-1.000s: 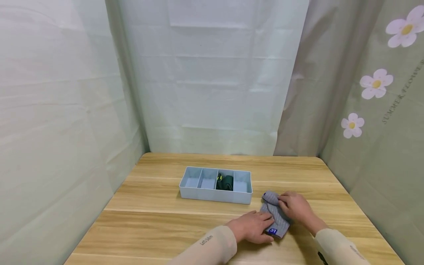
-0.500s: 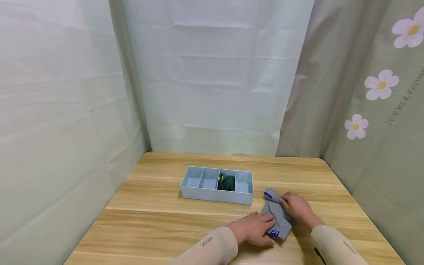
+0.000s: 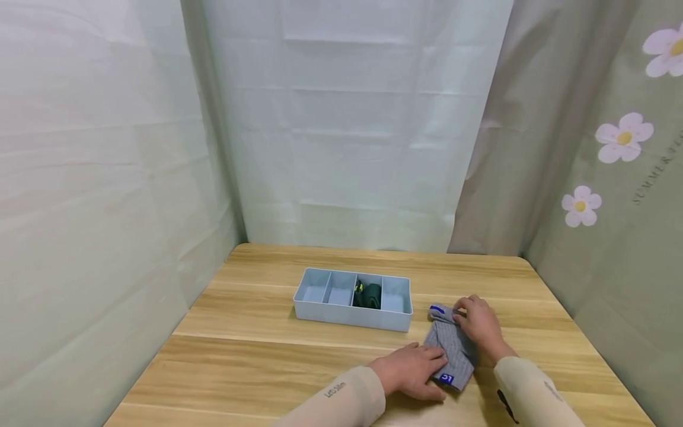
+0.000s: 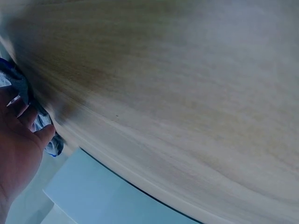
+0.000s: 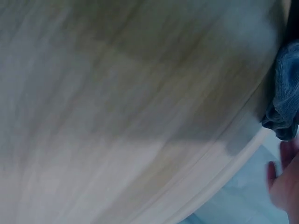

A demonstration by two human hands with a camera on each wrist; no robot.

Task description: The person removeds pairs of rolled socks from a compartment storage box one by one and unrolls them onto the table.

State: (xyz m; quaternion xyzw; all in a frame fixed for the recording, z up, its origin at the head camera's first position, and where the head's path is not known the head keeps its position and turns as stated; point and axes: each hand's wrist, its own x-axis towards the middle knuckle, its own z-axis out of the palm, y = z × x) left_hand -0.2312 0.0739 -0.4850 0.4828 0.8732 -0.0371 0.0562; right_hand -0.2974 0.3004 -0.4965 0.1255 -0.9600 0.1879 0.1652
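Observation:
A grey ribbed sock (image 3: 452,347) with blue marks at both ends lies folded on the table at the right. My left hand (image 3: 412,369) rests on its near left part, fingers stretched out over the fabric. At the far right edge of the sock is my right hand (image 3: 480,327), its fingertips touching the fold, thumb and forefinger apart. In the left wrist view the left hand (image 4: 18,147) lies against the sock (image 4: 56,145). The right wrist view has the sock (image 5: 286,100) just above the fingers of the right hand (image 5: 286,186).
A light blue divided box (image 3: 349,316) stands left of the sock. Its third compartment from the left holds a rolled dark green cloth item (image 3: 372,296). Pale curtains (image 3: 347,148) enclose the wooden table (image 3: 235,356) at the back and sides.
My right hand has shifted slightly away from me along the sock's edge, and its fingers have spread. The far end of the sock has turned, baring a blue mark. My left hand stays put.

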